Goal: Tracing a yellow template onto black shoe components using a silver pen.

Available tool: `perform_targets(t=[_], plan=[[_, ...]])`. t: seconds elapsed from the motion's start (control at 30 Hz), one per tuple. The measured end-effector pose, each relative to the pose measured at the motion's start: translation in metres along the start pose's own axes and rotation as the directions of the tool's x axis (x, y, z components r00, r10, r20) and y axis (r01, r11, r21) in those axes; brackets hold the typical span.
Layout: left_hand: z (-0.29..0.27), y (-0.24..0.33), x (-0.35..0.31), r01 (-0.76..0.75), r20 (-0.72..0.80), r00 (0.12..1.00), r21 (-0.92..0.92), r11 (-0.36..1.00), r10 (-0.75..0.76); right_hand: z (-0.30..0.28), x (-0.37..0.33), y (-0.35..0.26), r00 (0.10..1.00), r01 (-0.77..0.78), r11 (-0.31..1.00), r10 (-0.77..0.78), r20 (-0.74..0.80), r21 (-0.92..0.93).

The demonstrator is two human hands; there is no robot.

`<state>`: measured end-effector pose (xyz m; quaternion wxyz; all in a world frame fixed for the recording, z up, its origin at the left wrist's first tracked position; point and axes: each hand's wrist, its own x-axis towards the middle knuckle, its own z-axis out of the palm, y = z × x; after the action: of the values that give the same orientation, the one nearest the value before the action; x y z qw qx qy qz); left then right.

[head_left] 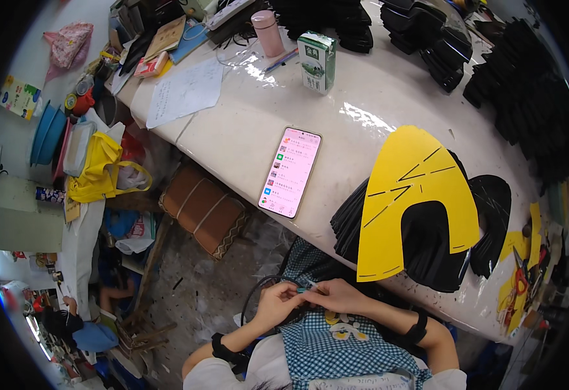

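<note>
Close to my lap, my left hand point(277, 305) and my right hand point(336, 296) meet with fingertips pinched together. Between them shows a small slim piece point(303, 290), partly teal and pale; its kind is too small to tell. A black cable point(253, 290) curves round beside my left hand. Beyond my hands, a lit phone point(290, 173) lies face up near the table's edge. To the right, a yellow U-shaped template point(414, 188) with slits rests on a stack of black cut pieces point(435, 250).
On the white table point(245, 97) stand a green-and-white carton point(317, 62) and a pink bottle point(268, 34). Black stacks point(518, 84) line the far right; scissors point(520, 283) lie near the right edge. A brown cushioned stool point(201, 209) is left; another person point(93, 335) sits lower left.
</note>
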<state>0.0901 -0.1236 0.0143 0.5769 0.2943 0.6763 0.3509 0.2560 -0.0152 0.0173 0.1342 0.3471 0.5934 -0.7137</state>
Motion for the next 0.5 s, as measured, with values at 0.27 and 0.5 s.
perform_targets(t=[0.27, 0.5], plan=[[-0.005, -0.003, -0.005, -0.107, -0.008, 0.994, -0.013, 0.994, 0.107, 0.006, -0.002, 0.001, 1.000, 0.025, 0.952, -0.026, 0.002, 0.306], [-0.015, -0.007, -0.007, 0.009, 0.050, 0.999, -0.051, 0.999, -0.006, 0.007, 0.014, 0.003, 0.886, 0.416, 0.909, -0.402, -0.231, 0.013]])
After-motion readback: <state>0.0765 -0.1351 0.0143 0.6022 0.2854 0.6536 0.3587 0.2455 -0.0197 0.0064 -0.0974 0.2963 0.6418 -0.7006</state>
